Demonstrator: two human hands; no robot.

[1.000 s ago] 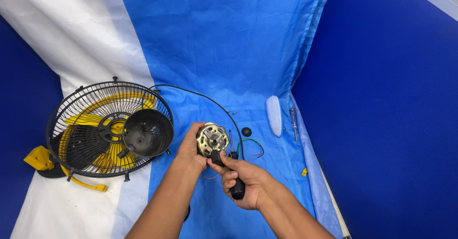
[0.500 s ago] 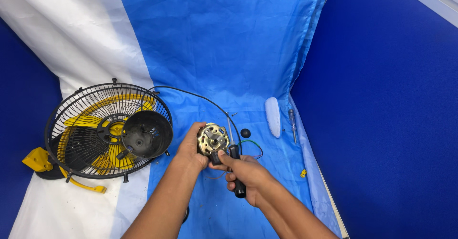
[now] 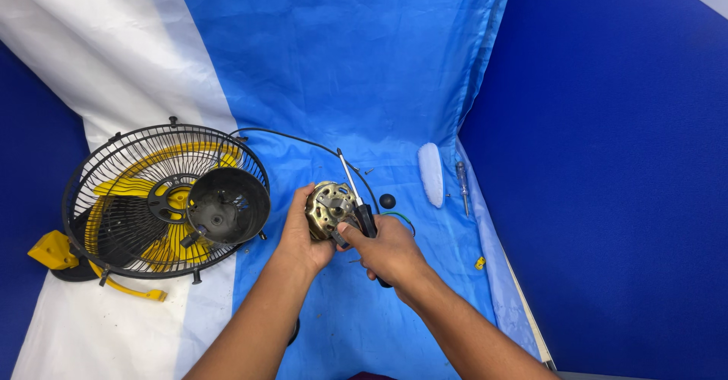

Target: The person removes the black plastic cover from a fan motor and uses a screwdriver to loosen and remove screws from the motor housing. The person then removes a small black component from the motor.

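Observation:
My left hand grips a round brass-coloured fan motor from its left side, holding it above the blue cloth. My right hand holds a black-handled screwdriver, whose thin metal shaft points up and away past the motor's right edge; its thumb touches the motor's lower right. A black cable runs from the fan toward the motor.
A black wire fan cage with yellow blades and a black motor cover lies at left on a yellow base. A small black knob, a white oblong piece, a second screwdriver and a yellow bit lie at right.
My right hand has turned, swinging the screwdriver from pointing down beside the motor to its shaft pointing up past the motor. The left hand keeps its grip.

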